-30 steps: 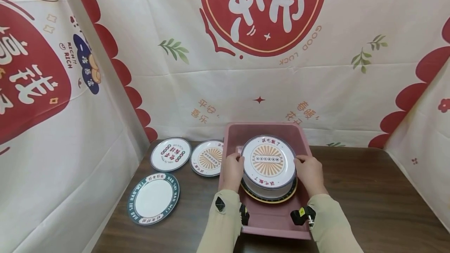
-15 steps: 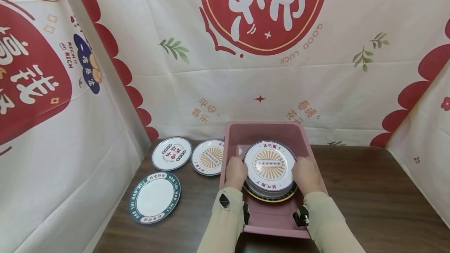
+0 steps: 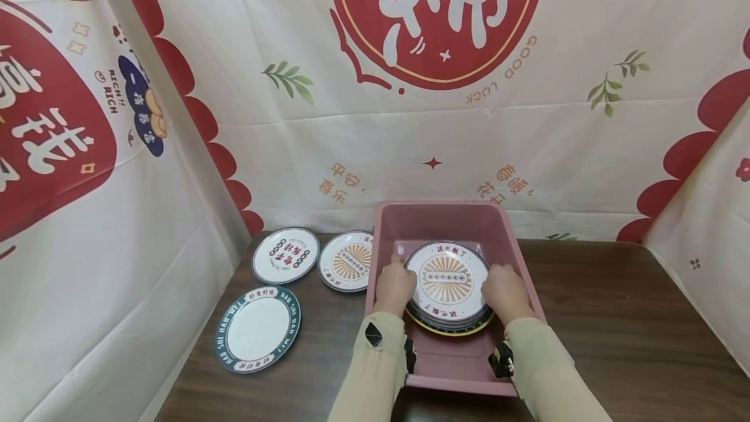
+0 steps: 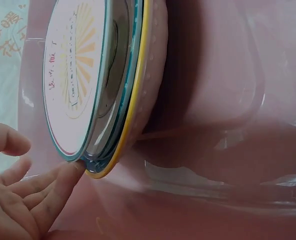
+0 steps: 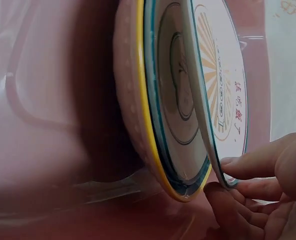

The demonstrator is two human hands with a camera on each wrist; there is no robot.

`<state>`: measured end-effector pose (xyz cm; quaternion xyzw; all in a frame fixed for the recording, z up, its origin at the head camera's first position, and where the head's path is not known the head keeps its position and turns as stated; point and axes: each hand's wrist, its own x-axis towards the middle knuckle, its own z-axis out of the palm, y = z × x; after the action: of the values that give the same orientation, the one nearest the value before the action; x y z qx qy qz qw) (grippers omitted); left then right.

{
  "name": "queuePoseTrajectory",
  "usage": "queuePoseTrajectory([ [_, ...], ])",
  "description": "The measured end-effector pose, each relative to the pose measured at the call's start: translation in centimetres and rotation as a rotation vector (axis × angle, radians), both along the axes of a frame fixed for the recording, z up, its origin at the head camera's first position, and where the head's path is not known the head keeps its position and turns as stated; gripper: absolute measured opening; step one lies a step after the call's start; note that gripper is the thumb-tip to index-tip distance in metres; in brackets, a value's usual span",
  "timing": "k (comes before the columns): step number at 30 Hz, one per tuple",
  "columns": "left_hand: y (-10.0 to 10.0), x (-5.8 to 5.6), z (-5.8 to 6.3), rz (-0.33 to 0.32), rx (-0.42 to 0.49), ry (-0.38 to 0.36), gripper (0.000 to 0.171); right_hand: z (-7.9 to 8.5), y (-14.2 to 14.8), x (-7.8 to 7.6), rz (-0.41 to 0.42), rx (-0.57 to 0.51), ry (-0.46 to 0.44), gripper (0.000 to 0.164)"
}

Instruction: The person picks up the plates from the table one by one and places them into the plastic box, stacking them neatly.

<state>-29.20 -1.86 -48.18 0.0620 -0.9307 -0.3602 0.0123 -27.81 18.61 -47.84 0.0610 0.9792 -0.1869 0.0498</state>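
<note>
A white plate with an orange sunburst sits over a stack of plates inside the pink bin. My right hand pinches its rim, thumb on top and fingers beneath, as the right wrist view shows. On that side the plate is tilted up, with a gap above the plate below. My left hand touches the opposite edge with extended fingertips; its thumb is lifted away from the rim. Lowest in the stack, a yellow-rimmed plate shows below a teal-rimmed plate.
The pink bin stands on a dark wooden table. Left of it lie a sunburst plate, a white plate with red lettering and a green-rimmed plate. A printed cloth hangs behind.
Both hands have brought the sunburst plate down onto the stack, slightly toward me. The left thumb is now off the rim. The plates on the table have stayed put.
</note>
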Motion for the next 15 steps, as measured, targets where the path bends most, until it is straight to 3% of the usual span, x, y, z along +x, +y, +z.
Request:
queuePoseTrajectory([
  [3,-0.07,-0.09,0.00,0.007,0.010,-0.019,0.035,-0.02,-0.09,0.08,0.015,0.028,0.006,0.023],
  [10,-0.24,-0.13,0.10,-0.011,0.020,-0.109,0.060,-0.09,-0.27,0.16,0.014,0.040,-0.005,0.021],
  [15,-0.29,-0.20,-0.03,-0.030,0.024,-0.134,0.070,-0.02,-0.38,0.24,0.024,0.058,-0.034,0.022],
])
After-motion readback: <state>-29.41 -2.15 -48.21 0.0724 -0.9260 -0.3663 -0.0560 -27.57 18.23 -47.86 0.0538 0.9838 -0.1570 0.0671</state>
